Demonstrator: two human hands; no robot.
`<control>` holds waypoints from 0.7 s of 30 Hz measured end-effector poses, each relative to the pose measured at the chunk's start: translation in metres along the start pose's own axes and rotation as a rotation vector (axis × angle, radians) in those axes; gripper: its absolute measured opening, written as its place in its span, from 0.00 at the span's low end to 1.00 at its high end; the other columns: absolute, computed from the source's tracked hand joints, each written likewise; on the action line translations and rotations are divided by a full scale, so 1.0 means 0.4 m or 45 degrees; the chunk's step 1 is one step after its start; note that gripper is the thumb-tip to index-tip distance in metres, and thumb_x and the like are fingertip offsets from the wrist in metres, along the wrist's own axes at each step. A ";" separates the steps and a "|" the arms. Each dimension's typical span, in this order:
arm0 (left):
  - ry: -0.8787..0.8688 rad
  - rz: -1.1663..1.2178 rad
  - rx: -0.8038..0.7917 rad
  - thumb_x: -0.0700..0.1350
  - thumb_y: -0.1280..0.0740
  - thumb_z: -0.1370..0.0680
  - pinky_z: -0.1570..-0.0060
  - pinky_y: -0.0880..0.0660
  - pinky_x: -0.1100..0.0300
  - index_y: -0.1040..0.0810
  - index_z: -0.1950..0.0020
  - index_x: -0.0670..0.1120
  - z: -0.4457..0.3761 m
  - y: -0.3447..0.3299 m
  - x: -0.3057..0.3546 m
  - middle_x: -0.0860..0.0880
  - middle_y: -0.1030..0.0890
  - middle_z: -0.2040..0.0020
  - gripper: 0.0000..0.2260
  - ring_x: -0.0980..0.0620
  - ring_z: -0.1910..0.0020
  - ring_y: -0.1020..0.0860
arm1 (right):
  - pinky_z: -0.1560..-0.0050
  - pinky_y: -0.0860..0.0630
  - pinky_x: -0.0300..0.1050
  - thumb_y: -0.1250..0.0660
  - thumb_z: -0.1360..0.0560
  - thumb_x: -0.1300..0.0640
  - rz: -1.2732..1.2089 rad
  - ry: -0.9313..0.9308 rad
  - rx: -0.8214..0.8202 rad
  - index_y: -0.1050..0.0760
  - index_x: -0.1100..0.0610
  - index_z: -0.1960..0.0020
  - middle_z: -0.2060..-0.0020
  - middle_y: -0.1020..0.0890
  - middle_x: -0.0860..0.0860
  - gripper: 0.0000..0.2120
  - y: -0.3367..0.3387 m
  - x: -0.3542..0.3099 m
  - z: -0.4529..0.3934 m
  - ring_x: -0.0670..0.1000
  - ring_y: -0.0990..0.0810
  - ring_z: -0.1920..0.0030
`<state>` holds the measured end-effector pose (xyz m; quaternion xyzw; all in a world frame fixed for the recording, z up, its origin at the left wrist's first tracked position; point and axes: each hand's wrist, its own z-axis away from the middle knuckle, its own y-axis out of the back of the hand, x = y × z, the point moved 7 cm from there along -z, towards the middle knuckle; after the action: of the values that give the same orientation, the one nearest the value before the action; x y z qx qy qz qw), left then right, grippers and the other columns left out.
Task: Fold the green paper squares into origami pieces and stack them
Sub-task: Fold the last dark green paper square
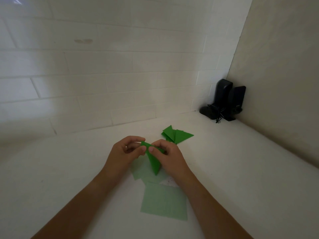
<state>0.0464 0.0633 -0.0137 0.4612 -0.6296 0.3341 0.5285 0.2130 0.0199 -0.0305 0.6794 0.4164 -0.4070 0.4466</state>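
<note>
— Where's the piece she's working on?

— Up off the counter (241, 169), between both hands. The left hand (125, 150) pinches the top of the fold (152, 161) from one side, the right hand (168, 152) pinches it from the other, thumbs nearly meeting on the crease. The point hangs down toward the flat sheets (164, 200).

— So both hands are clamped on the paper?

— Yes, fingers curled round its upper end. Neither is loose.

— What would make this step go well, do you think?

— I'd say line up the edges before pressing. Held in the air like that, the layers can slip, so she'd do better to keep one thumb fixed as an anchor and run the other along the crease. Setting it on the counter for the final press would sharpen it.

— And then?

— It goes on the pile (176, 134), just beyond her hands. A few finished pieces lie there already, fanned rather than squared. Several pale squares are waiting, so I'd judge there's plenty left.
</note>
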 end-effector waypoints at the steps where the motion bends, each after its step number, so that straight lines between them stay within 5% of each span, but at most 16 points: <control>1: -0.003 -0.019 0.025 0.34 0.26 0.24 0.57 0.23 0.68 0.18 0.45 0.43 -0.001 0.002 -0.001 0.46 0.15 0.61 0.10 0.55 0.60 0.17 | 0.55 0.25 0.41 0.29 0.20 0.55 0.012 0.010 -0.002 0.16 0.53 0.53 0.61 0.17 0.45 0.04 0.000 -0.002 0.001 0.44 0.21 0.58; 7: -0.097 -0.254 0.120 0.39 0.22 0.26 0.65 0.30 0.66 0.22 0.60 0.43 -0.006 0.029 -0.001 0.51 0.22 0.66 0.10 0.57 0.67 0.26 | 0.51 0.22 0.47 0.29 0.20 0.56 0.007 0.034 0.011 0.17 0.54 0.53 0.59 0.16 0.47 0.04 0.002 -0.006 0.000 0.46 0.19 0.56; 14: -0.023 -0.164 0.068 0.39 0.24 0.25 0.57 0.20 0.62 0.13 0.55 0.46 -0.001 0.015 -0.004 0.46 0.14 0.62 0.02 0.49 0.60 0.15 | 0.49 0.21 0.52 0.29 0.20 0.56 -0.014 0.063 0.008 0.17 0.54 0.52 0.60 0.17 0.46 0.03 0.002 -0.010 0.000 0.51 0.19 0.54; 21: 0.030 -0.058 0.046 0.41 0.24 0.24 0.57 0.19 0.63 0.12 0.53 0.43 0.010 0.009 0.010 0.43 0.13 0.61 0.02 0.48 0.60 0.15 | 0.50 0.22 0.48 0.28 0.21 0.57 -0.054 0.078 -0.039 0.17 0.55 0.53 0.60 0.16 0.48 0.03 -0.003 -0.015 0.001 0.47 0.19 0.56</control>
<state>0.0417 0.0601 -0.0104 0.4809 -0.6064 0.3388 0.5350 0.2098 0.0184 -0.0254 0.6757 0.4503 -0.3890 0.4352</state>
